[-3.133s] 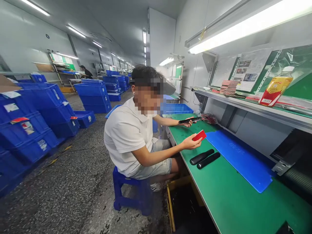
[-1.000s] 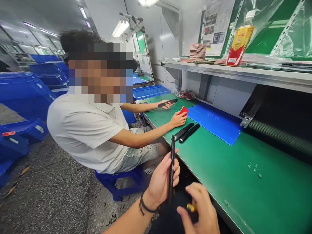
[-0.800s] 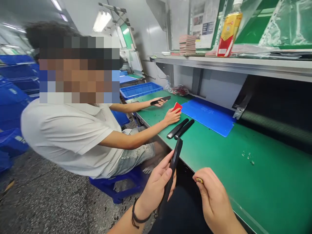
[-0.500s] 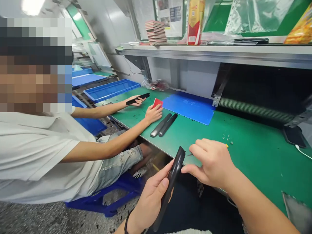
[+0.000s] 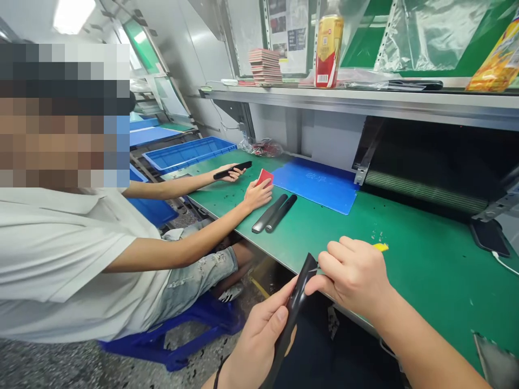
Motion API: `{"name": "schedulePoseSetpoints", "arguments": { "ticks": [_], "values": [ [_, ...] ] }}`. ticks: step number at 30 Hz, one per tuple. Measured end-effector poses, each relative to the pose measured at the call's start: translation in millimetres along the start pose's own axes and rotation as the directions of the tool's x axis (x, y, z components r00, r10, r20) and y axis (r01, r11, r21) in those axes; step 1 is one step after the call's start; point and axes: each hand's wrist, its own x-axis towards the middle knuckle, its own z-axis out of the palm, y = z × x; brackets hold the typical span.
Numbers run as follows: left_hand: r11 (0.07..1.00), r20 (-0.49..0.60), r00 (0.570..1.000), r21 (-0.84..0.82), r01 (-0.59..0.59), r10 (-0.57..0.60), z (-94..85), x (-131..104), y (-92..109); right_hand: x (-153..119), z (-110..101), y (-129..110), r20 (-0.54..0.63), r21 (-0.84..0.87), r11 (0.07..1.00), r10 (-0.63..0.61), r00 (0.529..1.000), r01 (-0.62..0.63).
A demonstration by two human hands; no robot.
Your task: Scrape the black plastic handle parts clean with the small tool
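A long black curved piece (image 5: 299,294) slants up from the bottom, its far end near the table's front edge. My left hand (image 5: 261,329) is wrapped round its lower part. At its upper end, my right hand (image 5: 352,273) is closed round a yellow-handled tool (image 5: 381,247); the yellow end sticks out behind the fingers and a thin blade tip meets the end of the piece. Two more black pieces, one (image 5: 269,214) beside the other (image 5: 281,214), lie on the green table (image 5: 421,281).
At the left, a seated person (image 5: 68,259) holds a black piece (image 5: 232,170) and a red block (image 5: 264,176). A blue sheet (image 5: 316,183) lies on the table, a phone (image 5: 489,237) at the right. Above runs a shelf (image 5: 365,102) with a bottle (image 5: 329,51).
My right hand has brought the blade onto the end of the black piece; before, the two were slightly apart. More of the yellow handle shows. The camera view has shifted slightly.
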Motion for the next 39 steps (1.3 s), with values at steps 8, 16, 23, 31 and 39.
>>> {"name": "schedulePoseSetpoints", "arguments": {
  "ticks": [8, 16, 23, 31, 39],
  "values": [
    [0.996, -0.027, 0.997, -0.06, 0.064, -0.066, 5.2, 6, -9, -16, 17, -22, 0.026, 0.078, 0.979, 0.185, 0.982, -0.187],
    [0.996, -0.151, 0.987, 0.075, -0.046, 0.057, 10.8, 21, 10, -24, 24, -52, 0.099, 0.211, 0.956, 0.185, 0.978, -0.202],
    [0.997, -0.193, 0.981, 0.079, -0.014, 0.029, 16.9, 31, 23, -29, 28, -67, 0.113, 0.228, 0.954, 0.17, 0.979, -0.193],
    [0.999, -0.233, 0.972, 0.053, -0.011, 0.023, 19.1, 38, 20, -41, 36, -69, 0.073, 0.154, 0.968, 0.187, 0.98, -0.197],
    [0.998, -0.296, 0.955, 0.054, -0.009, 0.025, 17.7, 45, 10, -51, 42, -76, 0.113, 0.204, 0.949, 0.221, 0.969, -0.24]
  ]
}}
